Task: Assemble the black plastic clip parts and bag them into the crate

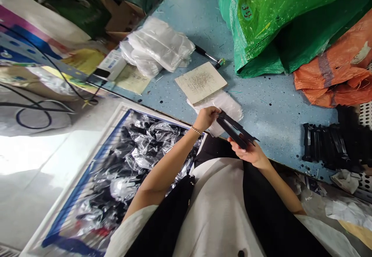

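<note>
Pinching fingers of the left hand [207, 117] close on one end of a black plastic part [232, 130], held just over the near edge of the blue table [276, 106]. The right hand [251, 153] curls round its other end from below. At far left a crate [100, 152] holds bagged black pieces. On the table lie a stack of clear bags [158, 47], a beige pad [200, 82], a green sack [279, 20], an orange sack [340, 71] and a pile of black parts [334, 142].

Light: bright, even | glare — floor [26, 148] lower left | edges warped, soft
</note>
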{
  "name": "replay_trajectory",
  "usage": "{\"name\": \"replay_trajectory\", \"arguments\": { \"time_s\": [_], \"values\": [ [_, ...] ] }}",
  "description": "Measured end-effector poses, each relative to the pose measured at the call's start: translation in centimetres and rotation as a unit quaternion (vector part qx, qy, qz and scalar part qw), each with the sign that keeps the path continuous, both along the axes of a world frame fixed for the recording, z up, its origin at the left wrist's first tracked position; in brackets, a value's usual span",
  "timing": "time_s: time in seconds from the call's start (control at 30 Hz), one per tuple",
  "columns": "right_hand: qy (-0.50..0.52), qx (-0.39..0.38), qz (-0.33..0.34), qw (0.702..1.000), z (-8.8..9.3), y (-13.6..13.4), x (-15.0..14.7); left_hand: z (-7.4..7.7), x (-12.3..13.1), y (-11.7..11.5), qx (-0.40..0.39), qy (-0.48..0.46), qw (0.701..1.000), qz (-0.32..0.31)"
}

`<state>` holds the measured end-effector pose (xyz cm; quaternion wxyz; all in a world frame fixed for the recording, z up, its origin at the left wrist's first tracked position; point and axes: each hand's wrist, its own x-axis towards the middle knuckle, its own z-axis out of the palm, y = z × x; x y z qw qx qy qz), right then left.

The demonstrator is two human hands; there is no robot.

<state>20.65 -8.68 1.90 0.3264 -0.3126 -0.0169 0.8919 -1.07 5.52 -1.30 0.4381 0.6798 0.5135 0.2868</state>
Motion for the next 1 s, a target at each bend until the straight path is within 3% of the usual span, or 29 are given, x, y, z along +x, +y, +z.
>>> {"name": "replay_trajectory", "arguments": {
  "time_s": [0.1,0.17,0.3,0.4,0.53,0.63,0.73,0.83,0.93,1.0],
  "values": [
    [0.066,-0.042,-0.039,0.996,-1.0,1.7,-1.6,0.5,-0.5,-1.0,0.160,0.069,0.984,-0.035],
    [0.064,-0.029,-0.062,0.996,-1.6,2.3,-2.1,1.4,-0.5,-2.7,0.235,0.088,0.966,-0.066],
    [-0.059,0.066,-0.099,0.991,-2.0,2.4,-2.3,4.4,0.8,-7.8,0.345,0.033,0.923,-0.170],
    [-0.136,0.113,-0.129,0.976,-1.4,1.6,-1.8,5.7,1.0,-10.2,0.359,-0.028,0.918,-0.167],
    [-0.136,0.130,-0.114,0.976,0.4,0.0,-1.8,4.5,0.1,-10.3,0.357,-0.047,0.929,-0.087],
    [-0.180,0.174,-0.109,0.962,1.2,-0.6,-3.2,3.2,0.0,-10.3,0.385,-0.043,0.920,-0.052],
    [-0.292,0.234,-0.129,0.918,1.6,-0.4,-4.5,3.2,0.4,-11.2,0.398,-0.039,0.910,-0.109],
    [-0.425,0.301,-0.143,0.842,2.3,-0.2,-4.5,4.0,0.3,-12.0,0.399,-0.021,0.903,-0.155],
    [-0.531,0.357,-0.130,0.757,3.1,-0.3,-4.1,3.9,-0.3,-12.3,0.408,-0.021,0.902,-0.137],
    [-0.545,0.358,-0.122,0.748,3.2,-0.5,-3.9,3.6,-0.8,-12.2,0.388,-0.023,0.918,-0.078]
  ]
}}
